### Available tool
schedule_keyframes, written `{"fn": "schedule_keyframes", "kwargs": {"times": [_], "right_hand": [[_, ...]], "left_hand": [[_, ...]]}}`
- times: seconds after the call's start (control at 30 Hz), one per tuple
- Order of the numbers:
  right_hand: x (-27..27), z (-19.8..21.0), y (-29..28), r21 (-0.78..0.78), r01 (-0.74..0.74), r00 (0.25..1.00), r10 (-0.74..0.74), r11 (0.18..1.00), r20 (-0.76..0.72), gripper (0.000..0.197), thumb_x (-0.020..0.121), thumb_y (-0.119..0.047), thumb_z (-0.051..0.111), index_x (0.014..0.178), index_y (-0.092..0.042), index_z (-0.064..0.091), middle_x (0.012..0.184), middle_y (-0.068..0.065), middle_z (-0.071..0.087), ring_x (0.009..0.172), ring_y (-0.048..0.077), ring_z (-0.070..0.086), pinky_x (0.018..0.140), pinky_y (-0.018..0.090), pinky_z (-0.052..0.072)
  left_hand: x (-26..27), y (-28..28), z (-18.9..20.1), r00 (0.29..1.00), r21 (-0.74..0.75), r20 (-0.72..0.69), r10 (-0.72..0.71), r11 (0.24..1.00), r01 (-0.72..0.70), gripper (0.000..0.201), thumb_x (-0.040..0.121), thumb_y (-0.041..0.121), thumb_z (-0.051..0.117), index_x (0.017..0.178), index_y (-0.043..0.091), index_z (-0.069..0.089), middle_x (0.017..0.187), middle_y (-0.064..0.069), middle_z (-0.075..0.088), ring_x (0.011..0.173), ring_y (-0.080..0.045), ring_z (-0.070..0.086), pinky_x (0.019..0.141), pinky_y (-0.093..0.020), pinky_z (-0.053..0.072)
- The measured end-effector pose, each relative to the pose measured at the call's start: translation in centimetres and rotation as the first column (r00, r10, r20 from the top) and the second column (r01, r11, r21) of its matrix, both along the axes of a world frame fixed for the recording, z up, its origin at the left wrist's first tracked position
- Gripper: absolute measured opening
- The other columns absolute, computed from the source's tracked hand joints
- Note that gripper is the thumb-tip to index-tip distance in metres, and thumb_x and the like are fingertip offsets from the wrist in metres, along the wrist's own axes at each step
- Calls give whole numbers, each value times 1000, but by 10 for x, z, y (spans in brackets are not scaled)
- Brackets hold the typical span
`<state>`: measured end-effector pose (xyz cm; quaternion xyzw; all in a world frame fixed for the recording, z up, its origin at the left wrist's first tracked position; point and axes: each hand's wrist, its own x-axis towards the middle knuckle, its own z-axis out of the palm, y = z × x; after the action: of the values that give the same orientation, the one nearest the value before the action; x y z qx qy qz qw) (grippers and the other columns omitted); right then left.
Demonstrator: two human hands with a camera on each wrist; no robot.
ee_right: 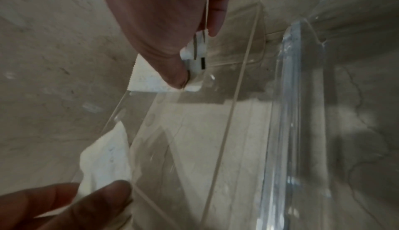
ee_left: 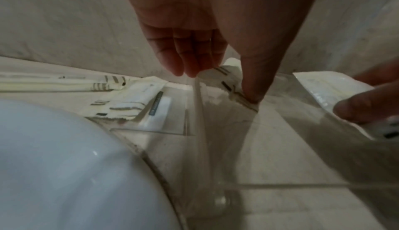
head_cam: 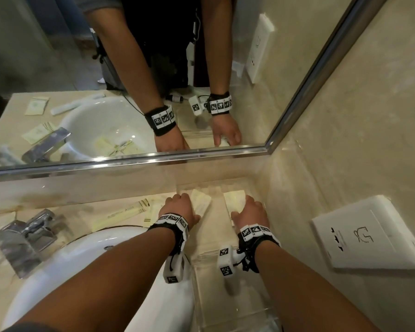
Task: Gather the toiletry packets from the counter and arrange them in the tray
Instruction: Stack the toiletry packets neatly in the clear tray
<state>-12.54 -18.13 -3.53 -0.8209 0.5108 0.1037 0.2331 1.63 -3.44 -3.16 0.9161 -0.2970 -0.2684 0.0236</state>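
Head: left hand [head_cam: 177,208] thumb pressing left packet [head_cam: 201,201] in tray [head_cam: 216,221], right hand [head_cam: 250,212] pinching right packet [head_cam: 234,198]; slick acrylic, packets may skew.

Item: tray [head_cam: 225,307], clear glossy acrylic; packets [head_cam: 201,202] under my left fingers [ee_left: 187,59], matt cream paper; sink [head_cam: 130,259], glossy white ceramic; tap [head_cam: 22,238], polished chrome metal; tabletop [head_cam: 58,207], smooth beige stone.

L hand [head_cam: 178,207] thumb pressing; R hand [head_cam: 250,211] pinching packet [ee_right: 146,83].

I record: tray [head_cam: 225,312] at sink's [head_cam: 134,255] 3 o'clock; packets [head_cam: 201,202] in its 12 o'clock end; loose packets [head_cam: 127,212] at its 10 o'clock.
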Motion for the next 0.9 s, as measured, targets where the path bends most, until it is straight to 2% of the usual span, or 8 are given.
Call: {"fn": "schedule_keyframes", "kwargs": {"times": [0.2,0.37,0.47,0.53,0.6,0.67,0.77,0.9], "right_hand": [[3,8,27,187,58,932,-121,981,343,18,98,-29,47,102,-14,56,100,5,57,78,21,51,69,32,37],[8,22,55,506,88,792,-368,858,486,33,87,-36,60,69,-14,44,65,2,44,60,19,43,60,36,38],[6,25,61,510,-13,837,-270,860,475,40,76,-42,60,93,-6,66,97,5,69,86,26,66,80,47,54],[0,32,65,454,-84,863,-163,887,478,41,84,-35,63,118,-10,65,138,-12,50,120,15,55,102,37,46],[-9,36,67,398,-203,874,-18,895,486,37,89,-25,66,121,-6,64,143,-19,37,125,10,48,107,34,41],[-17,44,71,406,-309,880,96,860,464,27,88,-19,66,114,-11,69,133,-12,54,110,11,58,98,35,49],[-25,53,79,403,-375,895,213,835,391,8,87,-19,64,83,-15,69,78,-3,65,71,16,61,70,33,51],[-38,56,91,325,-450,883,361,832,299,19,86,-28,64,81,-10,65,73,3,62,64,16,57,61,32,48]], "left_hand": [[0,5,-2,990,-27,-136,45,998,-49,50,82,42,68,120,13,51,117,-11,55,102,-31,60,83,-37,51],[-6,17,5,964,-125,-252,87,985,-122,24,87,34,63,98,15,56,103,-8,65,94,-27,62,73,-28,46],[-10,28,13,943,-143,-326,69,982,-121,22,82,33,69,97,20,61,108,-6,69,96,-24,65,76,-27,48],[-12,36,19,931,-144,-363,44,984,-103,29,79,30,74,104,19,66,107,-5,70,96,-25,67,76,-27,51],[-15,46,29,922,-156,-388,8,985,-74,16,78,21,75,92,15,68,88,-5,68,81,-27,67,66,-28,52],[-18,56,36,915,-172,-403,-10,983,-66,10,78,17,74,82,11,67,74,-6,62,65,-23,58,63,-36,55],[-22,72,41,895,-209,-446,19,970,-125,11,81,13,68,78,3,67,67,-7,62,59,-19,55,61,-33,56],[-34,89,50,848,-268,-529,39,940,-210,17,89,9,58,76,15,68,67,-2,67,62,-13,61,56,-25,52]]}}
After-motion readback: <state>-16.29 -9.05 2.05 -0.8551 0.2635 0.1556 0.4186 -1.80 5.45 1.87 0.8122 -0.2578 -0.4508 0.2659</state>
